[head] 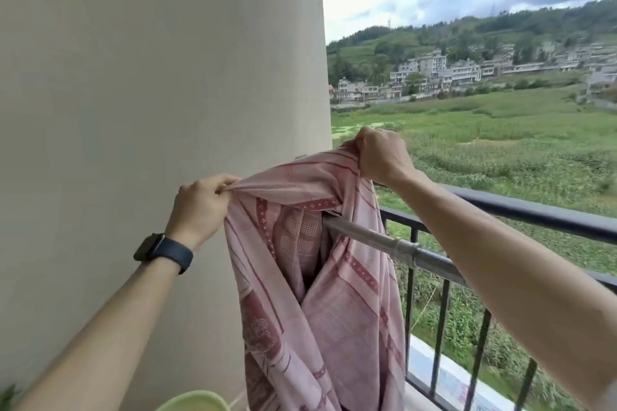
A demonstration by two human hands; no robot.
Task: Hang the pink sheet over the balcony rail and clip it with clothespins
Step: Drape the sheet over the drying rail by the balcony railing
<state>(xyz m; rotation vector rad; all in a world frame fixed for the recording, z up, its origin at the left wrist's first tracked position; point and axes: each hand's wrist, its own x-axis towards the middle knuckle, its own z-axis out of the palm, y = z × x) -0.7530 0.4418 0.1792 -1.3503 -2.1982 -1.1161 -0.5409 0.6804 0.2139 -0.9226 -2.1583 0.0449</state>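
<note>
No readable text, label, brand, number or sign is showing anywhere in this view. The dark watch (163, 252) on the left wrist is turning its face away, so nothing on it can be read. The pink sheet (317, 294) is carrying only woven stripes, dots and figure motifs, no lettering. The distant buildings (450, 72) across the field are appearing too small for any signage to be made out.
</note>
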